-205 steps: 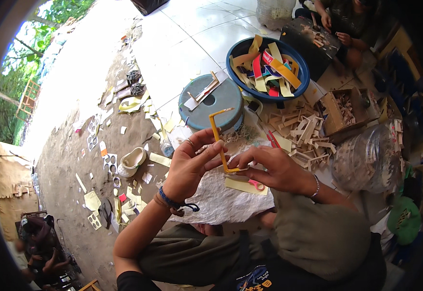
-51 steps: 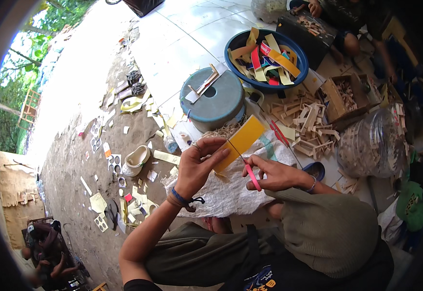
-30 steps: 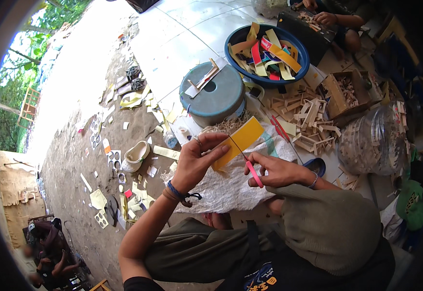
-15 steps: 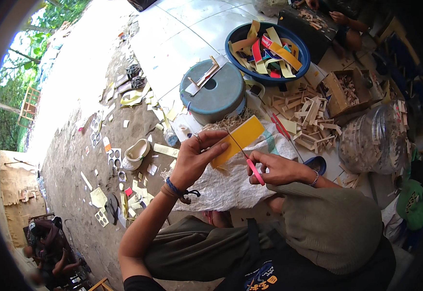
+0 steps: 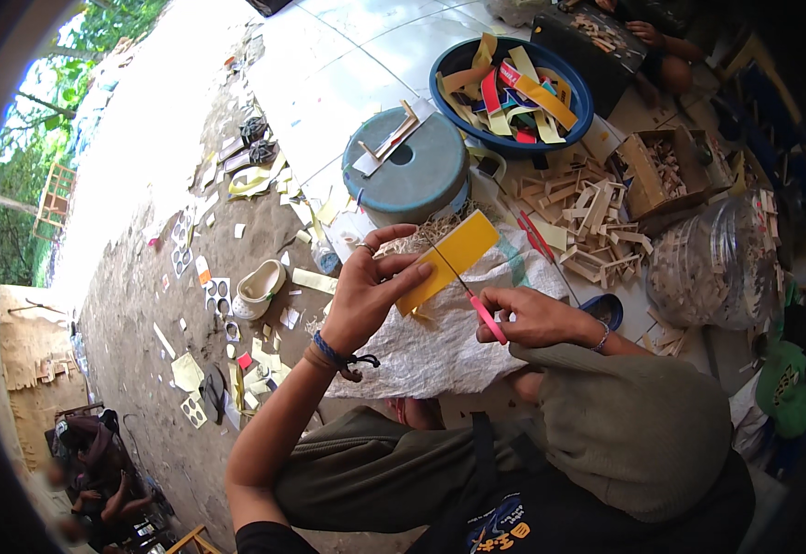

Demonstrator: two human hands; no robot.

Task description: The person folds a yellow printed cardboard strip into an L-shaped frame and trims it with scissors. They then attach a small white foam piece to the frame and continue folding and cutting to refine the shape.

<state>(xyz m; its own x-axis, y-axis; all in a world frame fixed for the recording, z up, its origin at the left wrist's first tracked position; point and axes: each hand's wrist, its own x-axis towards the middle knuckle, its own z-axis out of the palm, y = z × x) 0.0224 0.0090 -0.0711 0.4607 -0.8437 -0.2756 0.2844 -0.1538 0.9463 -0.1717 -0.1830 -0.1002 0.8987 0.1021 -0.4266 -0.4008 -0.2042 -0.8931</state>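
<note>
My left hand [image 5: 372, 288] pinches a yellow rectangular strip of card or paper [image 5: 470, 242] along its left edge, thumb on top. My right hand [image 5: 537, 317] is closed on a pair of scissors with pink handles [image 5: 486, 317]. Their dark blades lie across the middle of the yellow strip; whether they have cut through it I cannot tell. Both hands are above a white woven sack [image 5: 440, 355] spread over my lap. Just beyond the strip stands an upturned blue-grey bucket [image 5: 412, 175] with small wooden pieces on its base.
A blue basin [image 5: 512, 97] of coloured strips stands at the far right. Beside it are a pile of wooden pieces [image 5: 597, 222], a cardboard box [image 5: 666, 175] and a clear plastic sack [image 5: 712, 263]. Scraps and a beige clog [image 5: 259, 289] litter the ground leftward. Other people sit nearby.
The yellow strip and my left hand have shifted slightly left. My right hand has moved a little right with the scissors, and less of the blades overlaps the strip.
</note>
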